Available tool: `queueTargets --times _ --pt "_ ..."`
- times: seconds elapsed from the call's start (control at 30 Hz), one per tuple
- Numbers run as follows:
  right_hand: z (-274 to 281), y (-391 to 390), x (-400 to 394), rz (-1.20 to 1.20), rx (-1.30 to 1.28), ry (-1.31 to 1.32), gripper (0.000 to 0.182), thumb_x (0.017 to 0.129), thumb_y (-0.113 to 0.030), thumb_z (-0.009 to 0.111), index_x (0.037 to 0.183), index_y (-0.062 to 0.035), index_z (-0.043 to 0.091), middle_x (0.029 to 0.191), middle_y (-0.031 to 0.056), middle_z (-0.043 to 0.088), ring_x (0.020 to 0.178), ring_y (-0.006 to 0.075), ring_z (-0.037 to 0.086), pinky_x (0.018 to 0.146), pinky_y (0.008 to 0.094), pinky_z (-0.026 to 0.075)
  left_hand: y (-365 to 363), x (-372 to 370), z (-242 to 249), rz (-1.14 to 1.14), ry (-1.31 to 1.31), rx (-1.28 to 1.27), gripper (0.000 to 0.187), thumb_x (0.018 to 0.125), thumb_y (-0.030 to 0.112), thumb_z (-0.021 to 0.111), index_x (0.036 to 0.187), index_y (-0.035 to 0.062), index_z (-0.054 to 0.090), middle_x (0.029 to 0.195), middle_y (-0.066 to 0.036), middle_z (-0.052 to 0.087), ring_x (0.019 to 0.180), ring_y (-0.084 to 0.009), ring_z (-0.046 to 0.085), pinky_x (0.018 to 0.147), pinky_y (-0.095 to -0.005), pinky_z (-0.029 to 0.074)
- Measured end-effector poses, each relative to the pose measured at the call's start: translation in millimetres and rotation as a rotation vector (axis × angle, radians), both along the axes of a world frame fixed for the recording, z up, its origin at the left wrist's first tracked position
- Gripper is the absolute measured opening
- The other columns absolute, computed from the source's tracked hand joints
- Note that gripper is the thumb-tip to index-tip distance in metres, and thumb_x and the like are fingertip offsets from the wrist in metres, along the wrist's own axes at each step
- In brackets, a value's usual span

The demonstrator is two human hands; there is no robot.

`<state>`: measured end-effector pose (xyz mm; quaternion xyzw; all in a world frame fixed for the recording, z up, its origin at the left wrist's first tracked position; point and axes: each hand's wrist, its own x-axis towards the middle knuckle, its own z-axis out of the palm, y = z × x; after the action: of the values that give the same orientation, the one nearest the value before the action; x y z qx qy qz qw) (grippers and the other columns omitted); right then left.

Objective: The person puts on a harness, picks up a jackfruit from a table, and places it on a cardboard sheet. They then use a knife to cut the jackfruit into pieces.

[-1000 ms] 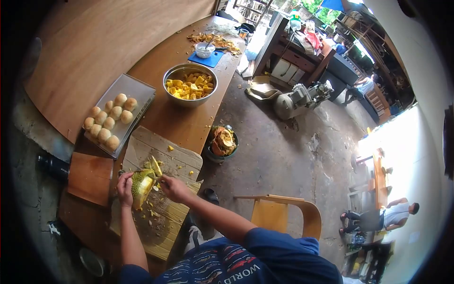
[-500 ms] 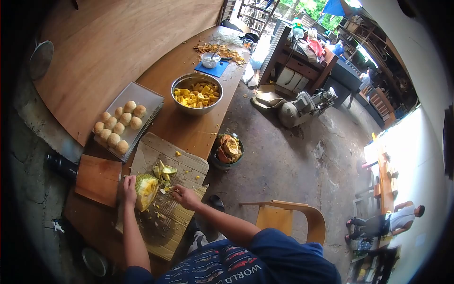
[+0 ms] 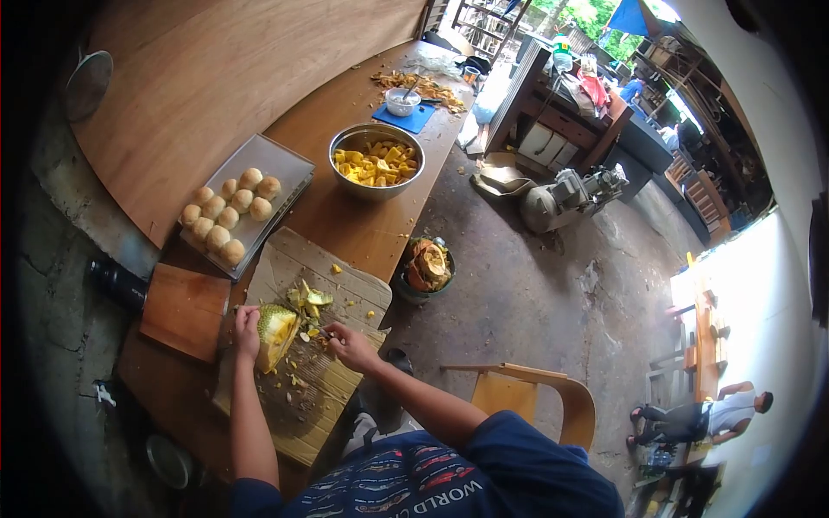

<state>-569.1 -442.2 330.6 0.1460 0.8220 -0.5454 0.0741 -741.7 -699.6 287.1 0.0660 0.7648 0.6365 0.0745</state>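
My left hand (image 3: 247, 330) is wrapped round the spiky green rind of a cut jackfruit piece (image 3: 279, 331), whose yellow flesh faces right. The piece rests on a flattened cardboard sheet (image 3: 289, 252). Just right of it, my right hand (image 3: 352, 349) is closed on what looks like a small knife (image 3: 324, 331); its short blade points at the fruit and the handle is hidden in my fist. Green-yellow rind scraps (image 3: 308, 298) lie above the fruit, with small bits scattered around.
Beyond the cardboard stands a steel bowl (image 3: 377, 192) of yellow fruit pieces. A tray (image 3: 289, 164) of round buns sits at left, near a wooden board (image 3: 184, 311). A scrap bin (image 3: 423, 296) and a chair (image 3: 505, 395) are to the right. Farther right, a person (image 3: 721, 416) stands.
The view has shifted slightly, so most things appear farther right. The jackfruit piece has turned a little in my left hand. The knife blade now shows in front of my right hand.
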Motion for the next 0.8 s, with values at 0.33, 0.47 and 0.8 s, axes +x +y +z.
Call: queueTargets --times 0.33,0.47,0.8 --pt "-2.0 5.6 11.5 -0.008 -0.003 -0.016 0.038 0.102 -0.033 0.060 0.134 -0.0140 0.066 0.096 0.0160 0.070 0.094 0.0289 0.069 0.085 0.0412 0.054 2.2 -12.3 -21.9 -0.048 0.022 -0.007 0.025 0.103 0.025 0.063 0.108 0.0014 0.067 0.094 -0.005 0.067 0.092 -0.0151 0.061 0.086 -0.0318 0.050" --pt "-3.4 8.0 14.2 -0.005 0.005 -0.002 0.038 0.102 -0.033 0.060 0.134 -0.0129 0.064 0.095 0.0180 0.072 0.090 0.0316 0.070 0.084 0.0425 0.054 5.8 -4.6 -10.7 0.005 0.164 -0.083 0.029 0.103 0.023 0.062 0.113 -0.0023 0.073 0.102 -0.011 0.073 0.097 -0.0219 0.067 0.087 -0.0342 0.052" --pt "-10.8 9.5 19.0 0.002 0.038 -0.001 0.035 0.104 -0.031 0.062 0.134 -0.0131 0.066 0.096 0.0154 0.071 0.089 0.0267 0.068 0.082 0.0405 0.054 2.8 11.8 3.8 0.029 0.235 -0.155 0.029 0.102 0.020 0.061 0.113 -0.0018 0.076 0.109 -0.015 0.074 0.102 -0.0273 0.069 0.092 -0.0372 0.052"
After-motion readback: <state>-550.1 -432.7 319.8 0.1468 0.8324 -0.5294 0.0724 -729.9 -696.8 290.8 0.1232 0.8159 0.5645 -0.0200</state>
